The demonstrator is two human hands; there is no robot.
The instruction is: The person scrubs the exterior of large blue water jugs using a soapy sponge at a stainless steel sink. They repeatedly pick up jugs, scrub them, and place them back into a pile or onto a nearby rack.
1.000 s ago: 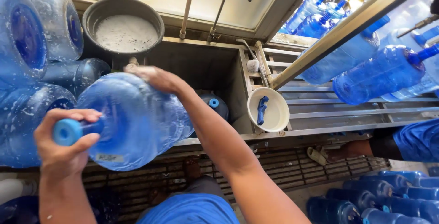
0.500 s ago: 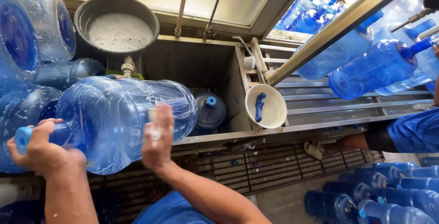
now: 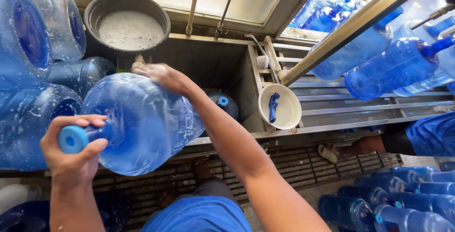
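Observation:
A big blue water jug [image 3: 142,123] lies on its side across the front edge of a steel wash trough [image 3: 213,61], its capped neck pointing at me. My left hand [image 3: 71,154] is closed around that neck, just behind the light blue cap. My right hand [image 3: 163,78] rests flat over the jug's far upper side, near its base. Foam and droplets cling to the jug's wall.
A round metal basin of soapy water [image 3: 128,21] stands behind the trough. More jugs [image 3: 33,47] are stacked at left; others hang on a rack [image 3: 393,66] at right and lie on the floor [image 3: 393,203]. A white bowl [image 3: 280,106] holds a blue scrubber. Another jug [image 3: 222,104] sits inside the trough.
My right hand moved from the jug's near side back over its far top. The jug turned and shifted slightly right, its neck coming closer to me in my left hand.

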